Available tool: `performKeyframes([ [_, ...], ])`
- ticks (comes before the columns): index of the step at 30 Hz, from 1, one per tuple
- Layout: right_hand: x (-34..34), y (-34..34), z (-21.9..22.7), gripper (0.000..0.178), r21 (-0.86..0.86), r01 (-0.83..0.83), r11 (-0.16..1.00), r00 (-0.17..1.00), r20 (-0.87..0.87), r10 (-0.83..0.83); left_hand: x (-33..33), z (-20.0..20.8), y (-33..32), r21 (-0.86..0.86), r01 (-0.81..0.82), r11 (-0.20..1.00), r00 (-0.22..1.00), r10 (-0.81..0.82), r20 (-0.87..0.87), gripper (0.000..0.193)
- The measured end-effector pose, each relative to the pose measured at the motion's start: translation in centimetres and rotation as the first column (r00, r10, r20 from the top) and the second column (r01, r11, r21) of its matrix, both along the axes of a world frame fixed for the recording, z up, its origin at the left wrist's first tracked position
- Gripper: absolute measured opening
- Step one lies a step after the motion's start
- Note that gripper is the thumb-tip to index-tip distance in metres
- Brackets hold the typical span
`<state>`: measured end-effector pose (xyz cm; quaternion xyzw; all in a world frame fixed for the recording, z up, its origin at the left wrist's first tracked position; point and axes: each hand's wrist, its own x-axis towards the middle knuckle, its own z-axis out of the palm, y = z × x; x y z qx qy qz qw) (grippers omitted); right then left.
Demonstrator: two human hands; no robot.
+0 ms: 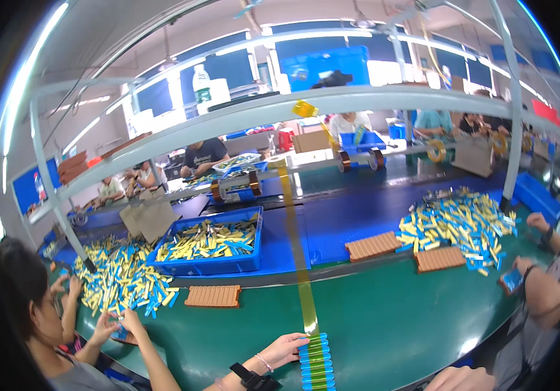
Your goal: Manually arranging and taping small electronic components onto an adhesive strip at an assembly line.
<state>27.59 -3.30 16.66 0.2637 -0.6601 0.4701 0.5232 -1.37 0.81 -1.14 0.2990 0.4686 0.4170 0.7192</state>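
Observation:
A band of see-through yellow tape runs down toward me over the green work surface. At its near end a row of slim blue strips lies side by side, joined by the tape down their middle. My left hand comes in from the lower left, its thumb and fingers closed on the left edge of that row near the top. My right hand shows at the bottom edge, right of the row. Its knuckles are bent, but the frame's edge cuts off the fingers, so what it holds is hidden.
Heaps of yellow and blue strips lie at left and right. A blue bin holds more. Ridged orange-brown blocks rest nearby. Co-workers sit on both sides, hands on the surface. A grey rail spans overhead.

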Motion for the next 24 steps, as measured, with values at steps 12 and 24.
performKeyframes([
  [12,-0.3,-0.2,-8.2,0.012,-0.469,0.480,0.741,0.747,0.662,-0.066,1.6,1.5,-0.5,0.064,-0.130,0.989,0.988,0.124,0.089,0.021],
  [24,2.2,-0.6,-15.2,0.011,-0.455,0.720,0.523,0.559,0.827,-0.050,0.8,2.4,-1.6,0.146,-0.259,0.955,0.966,0.251,0.068,0.019],
])
